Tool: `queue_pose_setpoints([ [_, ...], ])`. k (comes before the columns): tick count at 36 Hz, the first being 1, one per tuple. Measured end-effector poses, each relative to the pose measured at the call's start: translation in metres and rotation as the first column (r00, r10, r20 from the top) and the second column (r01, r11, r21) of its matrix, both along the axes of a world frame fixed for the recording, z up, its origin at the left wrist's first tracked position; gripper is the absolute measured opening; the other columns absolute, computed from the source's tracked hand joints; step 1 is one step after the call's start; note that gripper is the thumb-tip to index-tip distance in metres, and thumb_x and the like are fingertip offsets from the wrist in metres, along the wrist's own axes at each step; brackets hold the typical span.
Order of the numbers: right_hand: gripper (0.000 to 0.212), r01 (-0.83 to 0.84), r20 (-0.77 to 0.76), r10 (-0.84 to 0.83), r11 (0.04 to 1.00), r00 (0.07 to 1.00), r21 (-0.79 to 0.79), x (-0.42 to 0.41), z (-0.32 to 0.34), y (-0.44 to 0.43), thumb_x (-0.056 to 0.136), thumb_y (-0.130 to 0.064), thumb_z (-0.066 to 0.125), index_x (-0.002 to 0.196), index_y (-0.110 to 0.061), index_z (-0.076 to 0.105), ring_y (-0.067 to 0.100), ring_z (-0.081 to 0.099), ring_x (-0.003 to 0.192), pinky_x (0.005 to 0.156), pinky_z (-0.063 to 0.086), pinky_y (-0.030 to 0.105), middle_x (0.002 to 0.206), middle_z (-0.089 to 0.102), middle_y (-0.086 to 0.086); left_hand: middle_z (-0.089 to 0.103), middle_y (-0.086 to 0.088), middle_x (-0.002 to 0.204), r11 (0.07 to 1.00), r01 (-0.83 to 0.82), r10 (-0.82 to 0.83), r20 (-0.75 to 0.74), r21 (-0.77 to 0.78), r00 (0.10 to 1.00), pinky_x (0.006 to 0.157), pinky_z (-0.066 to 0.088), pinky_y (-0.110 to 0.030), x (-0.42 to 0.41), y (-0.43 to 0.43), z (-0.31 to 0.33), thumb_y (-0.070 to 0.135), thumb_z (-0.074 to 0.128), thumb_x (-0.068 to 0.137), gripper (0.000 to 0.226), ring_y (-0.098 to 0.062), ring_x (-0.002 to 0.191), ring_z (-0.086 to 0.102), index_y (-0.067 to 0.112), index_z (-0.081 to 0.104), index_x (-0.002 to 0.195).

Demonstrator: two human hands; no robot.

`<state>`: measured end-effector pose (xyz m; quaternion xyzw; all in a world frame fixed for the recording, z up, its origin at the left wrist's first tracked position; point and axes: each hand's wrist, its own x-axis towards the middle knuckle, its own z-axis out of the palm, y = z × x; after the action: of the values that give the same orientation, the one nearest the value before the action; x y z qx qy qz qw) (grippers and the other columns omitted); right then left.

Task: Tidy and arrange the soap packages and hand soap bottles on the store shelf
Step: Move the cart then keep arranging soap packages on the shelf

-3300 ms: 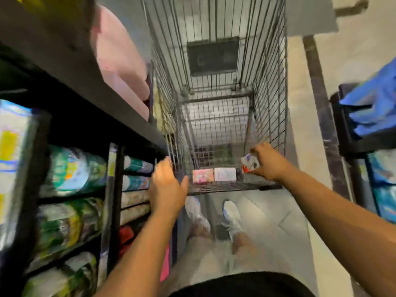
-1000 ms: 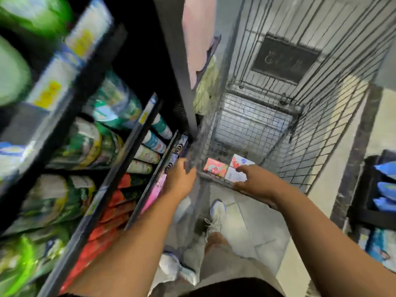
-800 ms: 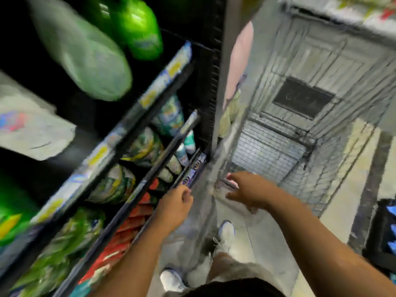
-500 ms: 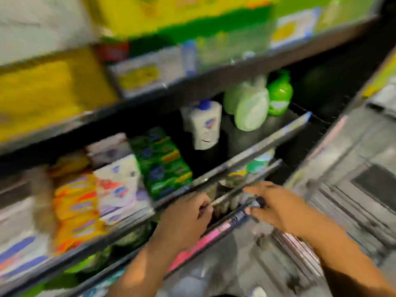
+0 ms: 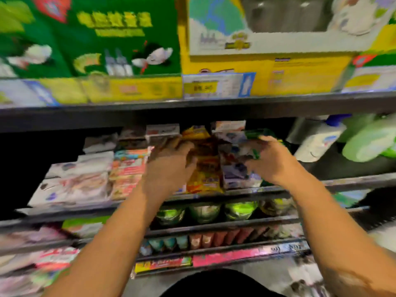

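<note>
The frame is motion-blurred. The middle shelf (image 5: pixel 353 182) carries stacked soap packages: white ones (image 5: pixel 72 185) at the left, pink-red ones (image 5: pixel 128 168), a yellow-orange stack (image 5: pixel 205 170) in the middle and a green package (image 5: pixel 258 132) to its right. My left hand (image 5: pixel 169 168) reaches against the packages just left of the yellow stack; its fingers are too smeared to read. My right hand (image 5: pixel 272 161) has its fingers curled round the green package. A white hand soap bottle (image 5: pixel 315 144) with a blue cap stands to the right, beside pale green refill pouches (image 5: pixel 368 142).
Large green (image 5: pixel 90 35) and yellow (image 5: pixel 267 67) cartons fill the shelf above, over a strip of price labels (image 5: pixel 212 85). Lower shelves hold green pouches (image 5: pixel 205 212), small tubes (image 5: pixel 192 241) and a pink label strip (image 5: pixel 225 257). My dark shirt shows at the bottom edge.
My view swung up from the wire cart to face the shelf. Both hands left the cart and rose to the soap packages on the middle shelf.
</note>
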<state>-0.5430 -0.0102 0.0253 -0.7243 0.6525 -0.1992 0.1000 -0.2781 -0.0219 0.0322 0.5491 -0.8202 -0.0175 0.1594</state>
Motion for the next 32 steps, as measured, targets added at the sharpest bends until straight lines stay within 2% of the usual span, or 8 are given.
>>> queue_pose_setpoints([
  [2, 0.017, 0.017, -0.046, -0.024, 0.989, 0.999, -0.147, 0.02, -0.008, -0.015, 0.084, -0.006, 0.071, 0.101, -0.005, 0.07, 0.004, 0.069, 0.083, 0.078, 0.055, 0.022, 0.088, 0.073, 0.006, 0.059, -0.009, 0.132, 0.999, -0.036, 0.036, 0.027, 0.009, 0.999, 0.1, 0.041, -0.041, 0.014, -0.012, -0.008, 0.054, 0.032, 0.086, 0.063, -0.036, 0.121, 0.052, 0.017, 0.062, 0.127],
  [5, 0.041, 0.027, 0.095, -0.016, 0.993, 0.995, -0.118, 0.044, -0.016, -0.035, 0.079, -0.026, 0.075, 0.115, -0.007, 0.07, 0.029, 0.065, 0.103, 0.089, 0.055, 0.034, 0.112, 0.069, 0.02, 0.034, -0.004, 0.157, 0.989, -0.1, 0.096, 0.04, 0.107, 0.995, 0.117, 0.024, -0.041, 0.021, -0.024, -0.018, 0.063, 0.026, 0.089, 0.073, -0.031, 0.144, 0.029, 0.023, 0.04, 0.149],
  [10, 0.082, 0.218, -0.059, -0.221, 0.975, 0.974, -0.05, 0.058, -0.017, -0.055, 0.077, -0.057, 0.047, 0.144, -0.01, 0.046, 0.049, 0.038, 0.128, 0.104, 0.039, 0.051, 0.141, 0.039, 0.03, -0.013, -0.001, 0.166, 0.957, -0.129, 0.1, 0.122, 0.261, 0.988, 0.122, -0.006, -0.047, 0.016, -0.034, -0.024, 0.07, 0.017, 0.096, 0.078, -0.023, 0.152, -0.016, 0.026, -0.001, 0.159],
  [15, 0.074, 0.304, -0.249, -0.285, 0.952, 0.925, 0.039, 0.059, -0.015, -0.061, 0.093, -0.048, 0.046, 0.148, -0.001, 0.036, 0.044, 0.028, 0.138, 0.113, 0.03, 0.047, 0.149, 0.032, 0.029, -0.016, 0.0, 0.166, 0.956, -0.136, 0.099, 0.149, 0.262, 0.984, 0.122, -0.007, -0.046, 0.015, -0.037, -0.024, 0.07, 0.017, 0.096, 0.08, -0.022, 0.152, -0.016, 0.025, -0.003, 0.159],
  [19, 0.055, 0.338, -0.345, -0.281, 0.934, 0.896, 0.116, 0.059, -0.02, -0.062, 0.102, -0.044, 0.033, 0.108, 0.005, 0.057, 0.041, 0.048, 0.125, 0.107, 0.035, 0.045, 0.131, 0.056, 0.028, -0.012, 0.002, 0.166, 0.964, -0.144, 0.11, 0.156, 0.224, 0.982, 0.123, -0.004, -0.047, 0.014, -0.038, -0.028, 0.071, 0.015, 0.095, 0.079, -0.02, 0.153, -0.012, 0.027, -0.001, 0.159],
  [24, 0.088, 0.288, -0.239, -0.282, 0.958, 0.929, -0.011, 0.049, -0.045, -0.08, 0.084, -0.061, 0.027, 0.153, -0.007, 0.023, 0.037, 0.021, 0.148, 0.121, 0.022, 0.046, 0.16, 0.023, 0.019, -0.011, 0.002, 0.166, 0.971, -0.151, 0.123, 0.158, 0.184, 0.98, 0.123, -0.003, -0.047, 0.015, -0.039, -0.031, 0.071, 0.015, 0.095, 0.079, -0.02, 0.153, -0.01, 0.027, -0.001, 0.159],
  [27, 0.102, 0.304, -0.183, -0.302, 0.953, 0.936, -0.018, 0.041, -0.053, -0.087, 0.073, -0.069, 0.023, 0.158, -0.017, 0.002, 0.027, 0.003, 0.153, 0.123, 0.013, 0.041, 0.167, 0.001, 0.005, -0.011, 0.004, 0.166, 0.972, -0.15, 0.123, 0.152, 0.181, 0.981, 0.123, -0.002, -0.047, 0.016, -0.04, -0.033, 0.07, 0.015, 0.095, 0.078, -0.018, 0.153, -0.011, 0.028, -0.002, 0.159],
  [32, 0.102, 0.35, -0.195, -0.344, 0.937, 0.919, -0.005, 0.036, -0.058, -0.089, 0.074, -0.07, 0.03, 0.158, -0.02, 0.003, 0.038, 0.009, 0.147, 0.118, 0.021, 0.044, 0.165, 0.006, 0.009, -0.01, 0.004, 0.167, 0.978, -0.144, 0.123, 0.141, 0.148, 0.982, 0.124, -0.001, -0.045, 0.017, -0.042, -0.039, 0.07, 0.016, 0.095, 0.078, -0.017, 0.153, -0.011, 0.029, -0.002, 0.159],
])
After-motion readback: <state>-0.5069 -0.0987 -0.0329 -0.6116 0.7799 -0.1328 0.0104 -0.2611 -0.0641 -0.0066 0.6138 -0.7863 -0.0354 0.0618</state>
